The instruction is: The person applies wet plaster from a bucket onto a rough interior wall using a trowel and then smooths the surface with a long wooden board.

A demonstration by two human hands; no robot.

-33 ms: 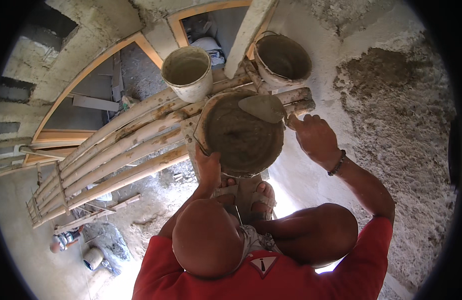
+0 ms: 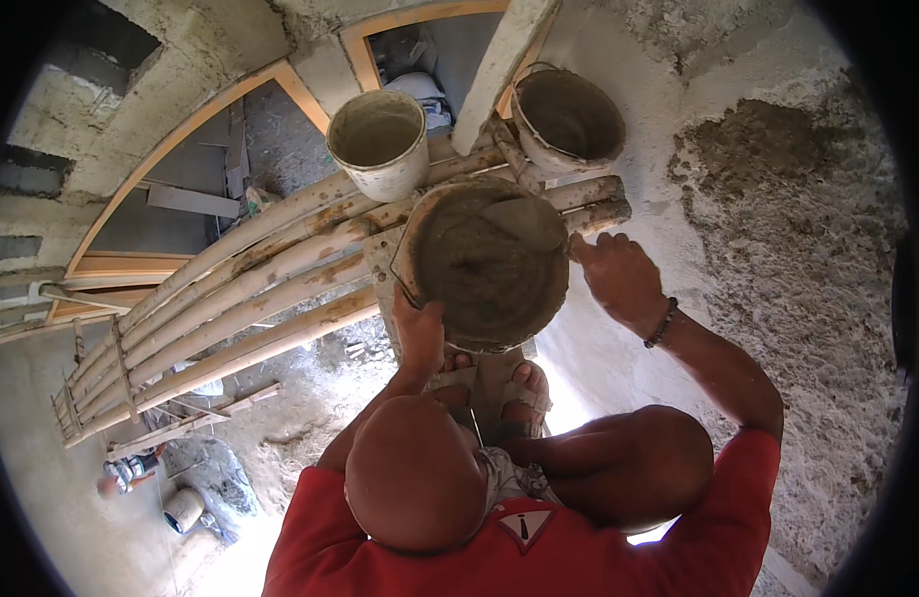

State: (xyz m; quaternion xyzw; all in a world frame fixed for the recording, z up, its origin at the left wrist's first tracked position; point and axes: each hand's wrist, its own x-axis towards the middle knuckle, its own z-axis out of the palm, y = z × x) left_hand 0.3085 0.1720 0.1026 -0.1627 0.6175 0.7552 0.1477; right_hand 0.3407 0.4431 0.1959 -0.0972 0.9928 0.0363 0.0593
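A round bucket of wet mortar (image 2: 479, 284) stands in front of my feet. My left hand (image 2: 418, 333) is closed on the near left part of the bucket's rim (image 2: 405, 269). My right hand (image 2: 619, 279), a beaded bracelet at its wrist, is closed round a trowel's handle just beyond the right rim. The trowel's blade (image 2: 527, 221) lies low in the bucket's far right part, smeared with mortar and hard to tell from it. Most of the handle is hidden by my fingers.
Wooden poles (image 2: 251, 239) form a platform running off to the left. Two more buckets stand beyond mine, a pale one (image 2: 380, 149) and a darker one (image 2: 569, 114). A rough, partly coated wall (image 2: 778, 249) rises on the right. Far below left is a person (image 2: 126, 473).
The trowel's blade has gone down from above the bucket's far rim into the mortar. My right hand has shifted slightly lower; my left hand keeps its hold on the rim.
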